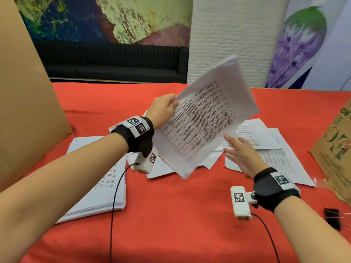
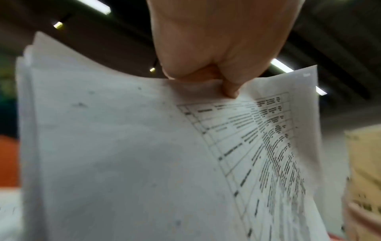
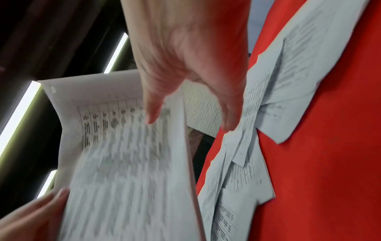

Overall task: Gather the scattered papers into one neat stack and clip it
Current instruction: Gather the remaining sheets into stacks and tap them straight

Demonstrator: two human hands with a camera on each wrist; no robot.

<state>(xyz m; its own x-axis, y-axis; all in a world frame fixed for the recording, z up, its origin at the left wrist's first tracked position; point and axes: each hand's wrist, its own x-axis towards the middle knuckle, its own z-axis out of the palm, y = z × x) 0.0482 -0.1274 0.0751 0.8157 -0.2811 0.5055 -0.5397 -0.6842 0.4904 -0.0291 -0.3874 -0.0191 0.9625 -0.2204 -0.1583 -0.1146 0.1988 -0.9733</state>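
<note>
Left hand: left hand [image 1: 164,108] grips a held sheaf [image 1: 205,120] of printed papers by its upper left edge, fingers curled round it; in the left wrist view the thumb [image 2: 230,88] pinches the top edge.
Held sheaf: several sheets lifted clear of the table, tilted, its low corner hanging over the scattered papers [image 1: 252,137]; the front page carries a ruled grid of dense black print, too blurred to read.
Right hand: right hand [image 1: 242,153] is spread flat with straight fingers, holding nothing, just under and right of the sheaf and above the loose sheets.
Scattered papers: overlapping sheets lie fanned across the middle and right of the red tablecloth [image 1: 180,215]; their print is too small to read.
Stack: a thick stack [image 1: 102,185] of sheets lies on the cloth under the left forearm, apart from the loose ones.
Binder clip: a black binder clip [image 1: 332,218] lies on the cloth at the right edge, near the right forearm, well apart from the papers.
Wrist bands: black wristband [image 1: 138,133] on the left and wristband [image 1: 275,186] on the right carry white square-code tags; no words on them.
Cardboard: a brown cardboard panel [image 1: 24,92] stands at left; a printed cardboard box [image 1: 336,149] at right shows green lettering cut off at the frame, only "RO" legible.
</note>
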